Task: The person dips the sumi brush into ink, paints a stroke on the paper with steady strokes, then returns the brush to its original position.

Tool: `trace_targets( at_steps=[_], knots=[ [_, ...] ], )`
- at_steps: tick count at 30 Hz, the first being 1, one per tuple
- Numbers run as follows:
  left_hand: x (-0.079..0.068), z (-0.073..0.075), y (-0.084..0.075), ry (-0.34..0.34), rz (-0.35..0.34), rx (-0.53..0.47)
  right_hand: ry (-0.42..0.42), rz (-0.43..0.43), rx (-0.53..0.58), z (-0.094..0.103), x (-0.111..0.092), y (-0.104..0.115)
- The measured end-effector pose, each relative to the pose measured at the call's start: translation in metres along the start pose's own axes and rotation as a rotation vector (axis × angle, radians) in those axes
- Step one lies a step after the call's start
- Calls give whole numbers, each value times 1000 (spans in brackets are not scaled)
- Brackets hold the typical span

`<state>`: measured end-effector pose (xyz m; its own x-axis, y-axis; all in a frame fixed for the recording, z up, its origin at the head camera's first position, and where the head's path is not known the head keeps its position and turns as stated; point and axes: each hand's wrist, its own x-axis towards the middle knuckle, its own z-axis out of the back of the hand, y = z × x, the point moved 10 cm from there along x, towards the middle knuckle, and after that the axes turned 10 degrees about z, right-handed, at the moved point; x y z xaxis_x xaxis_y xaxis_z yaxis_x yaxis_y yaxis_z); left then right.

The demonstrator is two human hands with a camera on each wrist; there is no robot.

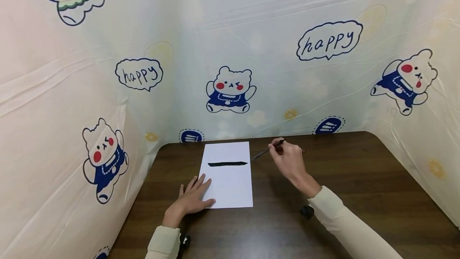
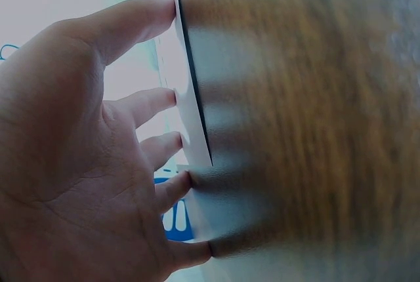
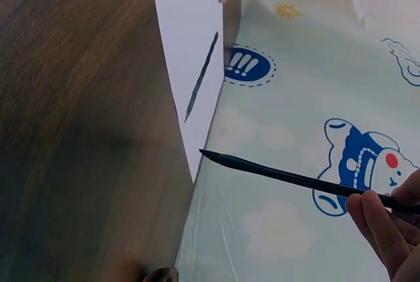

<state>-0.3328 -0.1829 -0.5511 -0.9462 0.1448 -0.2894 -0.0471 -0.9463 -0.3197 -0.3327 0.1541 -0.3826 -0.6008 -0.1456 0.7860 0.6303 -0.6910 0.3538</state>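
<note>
A white sheet of paper (image 1: 230, 191) lies on the dark wooden table, with one thick black stroke (image 1: 227, 164) running across its upper half. My left hand (image 1: 194, 199) rests at the sheet's lower left with fingers spread. In the left wrist view the thumb (image 2: 141, 23) touches the paper, while the little finger (image 2: 190, 254) reaches the bare wood. My right hand (image 1: 289, 159) pinches a slim dark brush (image 3: 282, 175) far back on its handle. The brush's pointed tip hangs just right of the sheet, near the stroke's right end; whether it touches anything I cannot tell.
The table (image 1: 341, 179) extends well to the right of the paper. A printed curtain (image 1: 269, 91) with bears and lettering surrounds its back and sides. A small dark round thing (image 3: 161, 275), partly cut off, shows at the bottom of the right wrist view.
</note>
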Motion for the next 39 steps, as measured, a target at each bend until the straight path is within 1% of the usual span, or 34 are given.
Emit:
trace_targets(
  at_steps=[7, 17, 23, 31, 39],
  knots=[
    [1, -2, 1, 1, 1, 2, -12, -3, -4, 9, -1, -2],
    [0, -1, 1, 2, 2, 1, -40, 47, -56, 28, 1, -11],
    [0, 0, 2, -2, 2, 1, -63, 69, -86, 43, 3, -16],
    [3, -2, 3, -3, 4, 5, -91, 76, -118, 61, 4, -28],
    [5, -4, 5, -10, -1, -2, -123, 88, -184, 80, 0, -38]
  ],
)
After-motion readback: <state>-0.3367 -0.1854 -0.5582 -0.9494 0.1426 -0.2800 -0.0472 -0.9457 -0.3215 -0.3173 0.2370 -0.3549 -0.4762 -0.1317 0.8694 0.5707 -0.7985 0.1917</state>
